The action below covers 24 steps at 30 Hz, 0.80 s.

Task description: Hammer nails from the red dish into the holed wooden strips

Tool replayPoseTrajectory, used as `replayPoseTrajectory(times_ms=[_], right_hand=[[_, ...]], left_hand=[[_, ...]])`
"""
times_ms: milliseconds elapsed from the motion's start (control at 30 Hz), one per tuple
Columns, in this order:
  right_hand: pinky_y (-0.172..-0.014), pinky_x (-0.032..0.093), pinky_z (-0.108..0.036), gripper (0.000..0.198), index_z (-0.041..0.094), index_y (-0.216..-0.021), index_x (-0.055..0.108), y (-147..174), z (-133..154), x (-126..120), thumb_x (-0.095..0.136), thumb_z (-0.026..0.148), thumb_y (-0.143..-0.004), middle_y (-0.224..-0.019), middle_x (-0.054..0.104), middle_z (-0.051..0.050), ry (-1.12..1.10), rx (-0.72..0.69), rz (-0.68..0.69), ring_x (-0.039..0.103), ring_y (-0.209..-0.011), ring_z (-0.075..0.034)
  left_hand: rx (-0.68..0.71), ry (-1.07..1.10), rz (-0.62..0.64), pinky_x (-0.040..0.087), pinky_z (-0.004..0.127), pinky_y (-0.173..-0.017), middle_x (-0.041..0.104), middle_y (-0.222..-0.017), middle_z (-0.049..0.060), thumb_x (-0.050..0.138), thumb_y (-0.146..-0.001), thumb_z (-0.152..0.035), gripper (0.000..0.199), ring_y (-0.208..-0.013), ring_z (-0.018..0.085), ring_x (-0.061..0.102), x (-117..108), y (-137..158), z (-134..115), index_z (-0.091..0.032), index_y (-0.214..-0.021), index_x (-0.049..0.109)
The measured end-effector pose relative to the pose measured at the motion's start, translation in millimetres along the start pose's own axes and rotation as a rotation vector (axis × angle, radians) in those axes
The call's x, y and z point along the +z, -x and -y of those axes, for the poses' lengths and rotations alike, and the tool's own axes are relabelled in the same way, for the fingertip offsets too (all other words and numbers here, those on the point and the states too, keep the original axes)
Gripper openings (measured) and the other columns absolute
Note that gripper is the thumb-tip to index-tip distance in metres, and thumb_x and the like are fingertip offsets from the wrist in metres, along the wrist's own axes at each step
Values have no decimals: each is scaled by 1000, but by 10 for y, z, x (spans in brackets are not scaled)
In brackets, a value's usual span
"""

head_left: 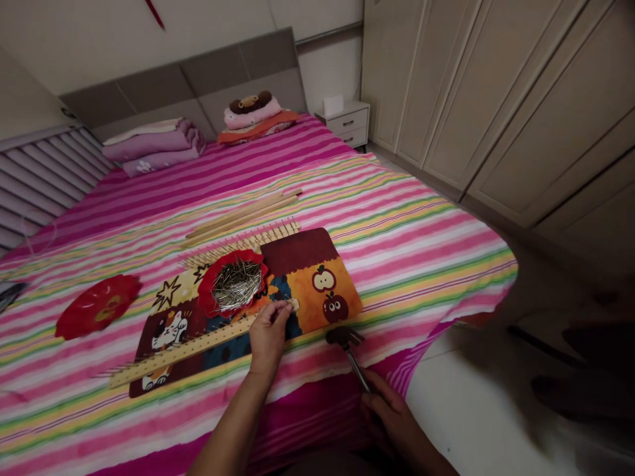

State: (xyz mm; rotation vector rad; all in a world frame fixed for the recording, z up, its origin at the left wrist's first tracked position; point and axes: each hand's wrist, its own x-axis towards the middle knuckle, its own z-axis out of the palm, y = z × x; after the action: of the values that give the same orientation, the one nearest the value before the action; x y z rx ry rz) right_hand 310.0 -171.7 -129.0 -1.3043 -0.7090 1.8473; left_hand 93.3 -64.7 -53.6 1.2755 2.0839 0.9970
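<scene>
My left hand (268, 330) is over the right end of a wooden strip (198, 345), thumb and fingers pinched together; what they pinch is too small to make out. Rows of dark dots run along this strip, and thin nail points stick out at its left end. Below and right of the placemat (311, 254), my right hand (384, 404) grips a claw hammer (350, 350) by its handle, head up. Just beyond the left hand, a red scalloped dish (205, 291) holds a heap of loose nails (238, 284).
Behind the dish lies a second wooden strip (282, 231) bristling with upright nails. Farther back are bare wooden sticks (243, 213). A red plate (99, 307) rests at left on the striped bedspread (421, 244). Folded bedding (163, 145) sits by the headboard; wardrobes (461, 86) stand at right.
</scene>
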Motion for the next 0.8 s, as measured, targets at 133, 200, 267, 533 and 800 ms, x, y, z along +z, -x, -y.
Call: replayPoseTrajectory(times_ms=[133,200,267,533,800], right_hand=[[-31,20,-16,48,17,-119,56,23,18,8,57,33,-73,-44,42,11,1,4,11,29,-31,-6],[-31,18,-17,48,17,-120,54,25,18,2,56,32,-74,-44,42,11,3,7,13,28,-31,-5],[-31,17,-17,47,18,-119,55,19,11,-9,56,33,-75,-43,41,11,2,8,11,27,-30,-6],[-34,24,-17,49,17,-118,57,12,10,10,58,34,-72,-47,43,10,-16,-5,-21,33,-35,-7],[-34,28,-16,54,17,-126,51,192,322,203,55,36,-75,-49,45,9,-18,63,-6,36,-38,-8]], left_hand=[[-25,-9,-72,44,24,-60,67,-78,1,53,-74,-48,32,-71,15,58,51,1,34,-22,-87,67],[-44,-22,-57,44,25,-60,67,-78,1,51,-75,-47,32,-71,14,58,62,0,41,-22,-90,67],[-50,-2,-55,44,25,-61,67,-77,1,51,-76,-45,32,-70,14,58,73,0,54,-22,-92,67],[108,140,-145,45,26,-69,65,-74,1,60,-71,-44,25,-70,14,58,148,-20,169,-21,-77,68],[264,-2,-145,45,27,-72,64,-75,1,55,-76,-37,19,-73,15,58,132,16,135,-21,-78,66]])
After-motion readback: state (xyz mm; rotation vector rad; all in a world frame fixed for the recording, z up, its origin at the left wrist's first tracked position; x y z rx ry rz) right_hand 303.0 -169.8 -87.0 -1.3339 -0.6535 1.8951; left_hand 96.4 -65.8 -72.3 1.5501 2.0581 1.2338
